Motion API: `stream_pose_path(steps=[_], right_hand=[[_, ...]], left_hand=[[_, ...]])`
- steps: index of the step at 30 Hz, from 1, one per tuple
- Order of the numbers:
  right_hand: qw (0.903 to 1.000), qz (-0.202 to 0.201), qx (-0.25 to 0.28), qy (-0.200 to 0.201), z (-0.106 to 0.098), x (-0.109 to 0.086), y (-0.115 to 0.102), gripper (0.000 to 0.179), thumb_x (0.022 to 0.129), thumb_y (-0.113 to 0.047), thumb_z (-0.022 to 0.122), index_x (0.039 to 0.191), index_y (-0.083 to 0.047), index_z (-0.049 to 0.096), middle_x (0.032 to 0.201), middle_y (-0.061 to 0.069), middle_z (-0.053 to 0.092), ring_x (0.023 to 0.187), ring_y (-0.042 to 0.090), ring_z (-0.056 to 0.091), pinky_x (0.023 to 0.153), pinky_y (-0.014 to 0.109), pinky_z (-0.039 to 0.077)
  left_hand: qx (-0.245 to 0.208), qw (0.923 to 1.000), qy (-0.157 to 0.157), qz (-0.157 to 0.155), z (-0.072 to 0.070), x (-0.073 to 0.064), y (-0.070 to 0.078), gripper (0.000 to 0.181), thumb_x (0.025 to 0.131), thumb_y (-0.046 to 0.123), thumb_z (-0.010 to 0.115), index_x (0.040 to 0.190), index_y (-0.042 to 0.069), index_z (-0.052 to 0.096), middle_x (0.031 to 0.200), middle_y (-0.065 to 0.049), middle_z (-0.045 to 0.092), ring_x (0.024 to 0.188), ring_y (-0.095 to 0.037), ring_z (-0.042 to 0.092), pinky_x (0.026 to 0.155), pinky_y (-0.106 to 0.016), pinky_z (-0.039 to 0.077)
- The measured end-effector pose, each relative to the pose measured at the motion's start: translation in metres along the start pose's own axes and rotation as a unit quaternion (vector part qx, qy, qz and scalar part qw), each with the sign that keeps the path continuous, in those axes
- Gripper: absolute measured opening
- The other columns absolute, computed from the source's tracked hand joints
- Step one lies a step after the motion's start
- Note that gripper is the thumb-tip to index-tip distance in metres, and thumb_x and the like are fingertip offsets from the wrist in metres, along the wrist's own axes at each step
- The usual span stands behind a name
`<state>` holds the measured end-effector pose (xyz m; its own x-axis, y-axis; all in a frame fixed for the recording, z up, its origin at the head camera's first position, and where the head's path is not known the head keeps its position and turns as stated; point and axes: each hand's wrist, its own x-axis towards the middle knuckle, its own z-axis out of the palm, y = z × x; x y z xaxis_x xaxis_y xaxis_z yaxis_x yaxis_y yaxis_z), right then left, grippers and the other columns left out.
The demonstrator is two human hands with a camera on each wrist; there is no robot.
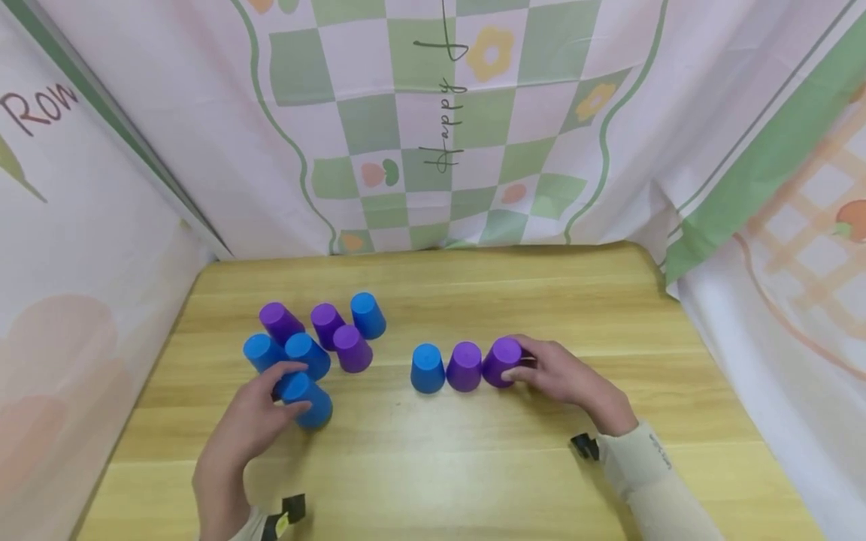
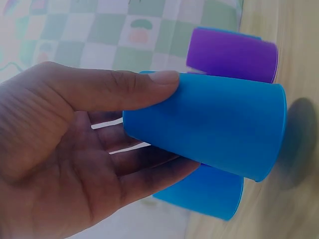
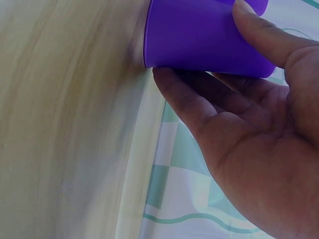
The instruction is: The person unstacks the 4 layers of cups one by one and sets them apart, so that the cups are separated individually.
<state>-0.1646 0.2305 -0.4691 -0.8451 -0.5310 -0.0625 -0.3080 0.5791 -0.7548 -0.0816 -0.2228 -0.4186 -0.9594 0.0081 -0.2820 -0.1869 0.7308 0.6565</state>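
Observation:
My left hand (image 1: 245, 421) grips an upside-down blue cup (image 1: 314, 408) between thumb and fingers. In the left wrist view this blue cup (image 2: 214, 124) has its rim facing the table, a shadow beside it. My right hand (image 1: 558, 372) holds an upside-down purple cup (image 1: 499, 364) at the right end of a row of three. Its thumb and fingers lie on opposite sides of that purple cup (image 3: 199, 37), whose rim is down by the tabletop. The row continues leftward with another purple cup (image 1: 464, 367) and a blue cup (image 1: 428, 369), side by side.
Behind the left hand stand several more inverted cups, among them a blue cup (image 1: 307, 355), a purple cup (image 1: 352, 349) and a farther blue cup (image 1: 368, 315). The wooden table (image 1: 433, 466) meets a checkered curtain (image 1: 433, 113) at the back, with hanging cloth on both sides.

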Motion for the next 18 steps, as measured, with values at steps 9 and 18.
stream_pose_path(steps=[9, 18], right_hand=[[1.0000, 0.002, 0.004, -0.003, -0.001, 0.001, 0.000, 0.033, 0.090, -0.038, 0.068, 0.121, -0.027, 0.061, 0.108, -0.010, 0.068, 0.100, 0.009, 0.064, 0.089, 0.032, 0.054], [1.0000, 0.002, 0.006, -0.006, 0.000, 0.001, 0.001, 0.032, 0.090, -0.036, 0.069, 0.120, -0.027, 0.061, 0.108, -0.011, 0.068, 0.102, 0.009, 0.064, 0.091, 0.032, 0.054]], left_hand=[[0.005, 0.9998, 0.009, -0.015, -0.012, -0.004, -0.011, 0.054, 0.091, 0.022, 0.069, 0.140, 0.012, 0.049, 0.144, -0.027, 0.045, 0.129, -0.047, 0.045, 0.101, -0.064, 0.041], [0.007, 0.9995, 0.025, -0.016, -0.012, 0.000, -0.020, 0.053, 0.090, 0.013, 0.069, 0.139, 0.008, 0.049, 0.143, -0.030, 0.044, 0.129, -0.050, 0.044, 0.101, -0.065, 0.040]])
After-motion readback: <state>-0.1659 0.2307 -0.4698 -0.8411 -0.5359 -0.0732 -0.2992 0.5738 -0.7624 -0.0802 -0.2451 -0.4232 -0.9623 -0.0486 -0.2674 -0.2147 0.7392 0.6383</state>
